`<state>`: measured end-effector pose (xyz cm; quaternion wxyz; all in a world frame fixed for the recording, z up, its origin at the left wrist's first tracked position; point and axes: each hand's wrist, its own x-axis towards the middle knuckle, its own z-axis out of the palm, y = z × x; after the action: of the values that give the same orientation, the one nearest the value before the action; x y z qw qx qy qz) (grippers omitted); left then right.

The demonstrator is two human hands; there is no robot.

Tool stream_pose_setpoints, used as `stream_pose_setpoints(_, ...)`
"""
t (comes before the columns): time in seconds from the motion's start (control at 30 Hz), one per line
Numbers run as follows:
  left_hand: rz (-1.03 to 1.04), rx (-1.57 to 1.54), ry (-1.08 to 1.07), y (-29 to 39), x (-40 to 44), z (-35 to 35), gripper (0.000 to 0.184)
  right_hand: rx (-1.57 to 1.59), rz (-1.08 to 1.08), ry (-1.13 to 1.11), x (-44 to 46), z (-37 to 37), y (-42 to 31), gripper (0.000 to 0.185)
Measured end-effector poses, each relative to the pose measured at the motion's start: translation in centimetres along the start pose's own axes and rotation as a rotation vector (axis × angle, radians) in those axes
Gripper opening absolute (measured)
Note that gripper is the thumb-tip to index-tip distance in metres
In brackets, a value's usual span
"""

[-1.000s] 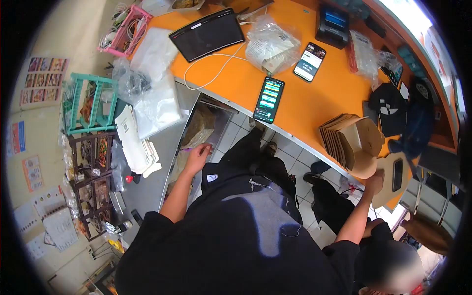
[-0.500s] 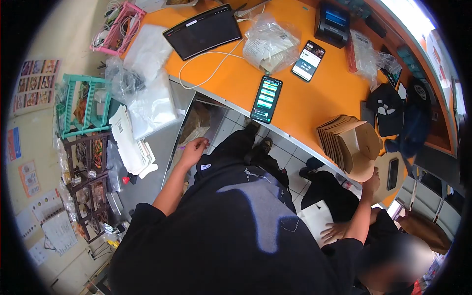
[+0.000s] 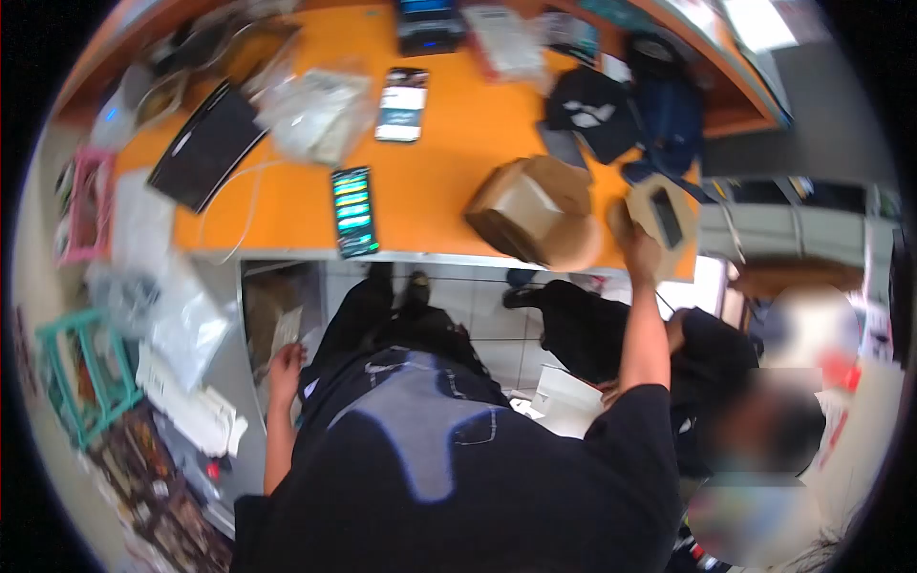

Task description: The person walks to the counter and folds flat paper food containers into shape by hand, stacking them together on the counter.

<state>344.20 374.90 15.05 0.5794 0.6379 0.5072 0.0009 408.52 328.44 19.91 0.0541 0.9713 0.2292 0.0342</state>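
Note:
My right hand reaches over the orange table's edge, at the left side of a flat brown cardboard piece. Blur hides how its fingers are placed. A dark phone lies on that cardboard. To the left of the hand sits a stack of open brown paper food boxes. My left hand hangs low by an open compartment under the table, its fingers loosely bent and nothing visible in them. A pale paper item shows just beyond it.
On the orange table lie a lit phone, another phone, a plastic bag, a tablet and a black cap. Another person sits close at my right with a white box.
My view has turned right, so the table now runs level across it. My right hand remains beside the cardboard, and my left hand still hangs by the compartment.

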Motion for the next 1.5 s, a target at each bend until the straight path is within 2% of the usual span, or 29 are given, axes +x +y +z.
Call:
stream_pose_setpoints(0.07, 0.005, 0.029, -0.019, 1.4, 0.2, 0.1, 0.031, 0.036, 0.175, 0.096, 0.9, -3.7, -0.9, 0.022)
stream_pose_setpoints(0.17, 0.056, 0.072, -0.052, 2.8, 0.6, 0.3, 0.032, 0.15, 0.173, 0.268, 1.7, -6.8, -0.3, 0.022)
stream_pose_setpoints(0.27, 0.168, 0.148, -0.073, 4.7, 1.6, 0.8, 0.032, 0.156, 0.174, 0.331, 2.4, -9.2, 0.8, 0.022)
stream_pose_setpoints(0.37, 0.257, 0.205, -0.102, 10.5, 1.2, 1.9, 0.031, 0.242, 0.165, 0.45, 2.9, -10.1, 1.7, 0.022)
stream_pose_setpoints(0.53, 0.402, 0.286, -0.192, 17.6, 0.5, 3.3, 0.026, 0.37, 0.128, 0.473, 1.7, -13.6, -0.3, 0.023)
stream_pose_setpoints(0.67, 0.415, 0.202, -0.411, 22.4, -1.4, 4.2, 0.024, 0.484, 0.101, 0.571, -2.3, -19.3, -4.5, 0.022)
stream_pose_setpoints(0.73, 0.409, 0.103, -0.611, 25.3, -2.4, 4.8, 0.028, 0.438, 0.116, 0.757, -5.7, -20.0, -6.0, 0.022)
stream_pose_setpoints(0.8, 0.437, -0.009, -0.806, 27.7, -3.2, 5.9, 0.032, 0.512, 0.042, 0.897, -10.6, -21.8, -9.4, 0.021)
stream_pose_setpoints(0.83, 0.446, -0.043, -0.905, 29.1, -3.3, 6.6, 0.035, 0.528, 0.022, 0.884, -13.7, -22.4, -11.1, 0.019)
stream_pose_setpoints(0.87, 0.487, -0.05, -1.057, 29.1, -2.2, 7.4, 0.052, 0.602, -0.009, 0.871, -16.6, -23.1, -13.2, 0.015)
stream_pose_setpoints(0.9, 0.376, -0.189, -1.167, 29.8, -1.8, 8.5, 0.059, 0.709, -0.018, 0.837, -19.4, -24.3, -15.6, 0.011)
stream_pose_setpoints(0.97, 0.126, -0.461, -1.363, 31.4, -1.7, 11.4, 0.075, 0.71, -0.033, 0.78, -25.3, -23.3, -19.1, 0.008)
stream_pose_setpoints(1.03, -0.207, -0.581, -1.305, 32.5, -1.5, 13.5, 0.089, 0.943, 0.067, 0.802, -28.9, -23.8, -23.5, 0.008)
stream_pose_setpoints(1.07, -0.261, -0.471, -1.276, 31.5, 0.9, 14.3, 0.091, 1.056, 0.122, 0.815, -30.0, -23.9, -25.3, 0.009)
stream_pose_setpoints(1.1, -0.313, -0.44, -1.368, 32.1, 2.0, 14.8, 0.077, 1.145, 0.16, 0.789, -30.9, -24.0, -26.5, 0.011)
stream_pose_setpoints(1.17, -0.067, -0.105, -1.229, 33.6, 1.2, 15.1, 0.056, 1.312, 0.24, 0.747, -32.6, -23.9, -28.6, 0.014)
stream_pose_setpoints(1.2, -0.052, -0.056, -1.269, 34.6, 0.8, 14.8, 0.051, 1.266, 0.165, 0.695, -33.8, -23.0, -28.3, 0.023)
stream_pose_setpoints(1.27, -0.026, 0.043, -1.351, 35.6, 0.7, 14.2, 0.042, 1.392, 0.565, 0.689, -34.4, -24.0, -30.5, 0.033)
stream_pose_setpoints(1.33, 0.043, 0.127, -1.386, 34.9, 2.0, 13.7, 0.039, 1.421, 0.721, 0.671, -35.4, -23.2, -31.8, 0.052)
stream_pose_setpoints(1.4, 0.106, 0.178, -1.424, 32.9, 4.1, 13.7, 0.036, 1.378, 0.663, 0.457, -37.9, -21.5, -32.2, 0.05)
stream_pose_setpoints(1.43, 0.073, 0.199, -1.429, 32.3, 4.7, 13.7, 0.035, 1.357, 0.636, 0.347, -38.8, -21.2, -32.5, 0.049)
stream_pose_setpoints(1.47, 0.035, 0.225, -1.428, 31.8, 5.1, 13.5, 0.034, 1.14, 0.59, 0.391, -38.2, -22.5, -33.4, 0.044)
stream_pose_setpoints(1.5, -0.003, 0.252, -1.418, 31.3, 5.6, 13.0, 0.033, 1.123, 0.592, 0.37, -38.3, -22.9, -34.3, 0.041)
